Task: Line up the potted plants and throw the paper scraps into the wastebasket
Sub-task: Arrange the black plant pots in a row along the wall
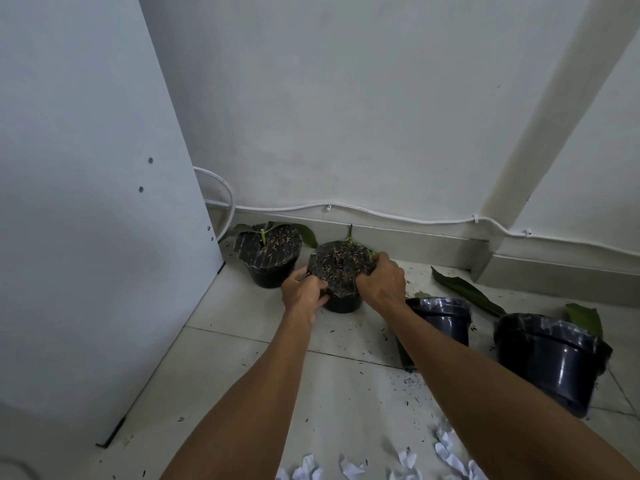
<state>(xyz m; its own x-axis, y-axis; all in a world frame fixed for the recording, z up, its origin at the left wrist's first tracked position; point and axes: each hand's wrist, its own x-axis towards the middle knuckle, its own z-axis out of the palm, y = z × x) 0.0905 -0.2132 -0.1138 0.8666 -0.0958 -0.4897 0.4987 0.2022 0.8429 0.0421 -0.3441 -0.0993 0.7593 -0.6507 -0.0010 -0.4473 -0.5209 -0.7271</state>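
Both hands grip one black potted plant [341, 268] near the wall: my left hand [303, 292] on its left rim, my right hand [382, 282] on its right rim. A second black pot [268, 258] with green leaves stands just left of it, by the white panel. To the right, two more black pots, one [446, 318] partly behind my right forearm and one [550, 355] further right, stand nearer me. White paper scraps [349, 467] lie on the floor at the bottom edge. No wastebasket is in view.
A tall white panel [90, 237] fills the left side. A white cable [381, 214] runs along the skirting. A loose green leaf [464, 291] lies on the tiled floor, and dark soil specks are scattered around.
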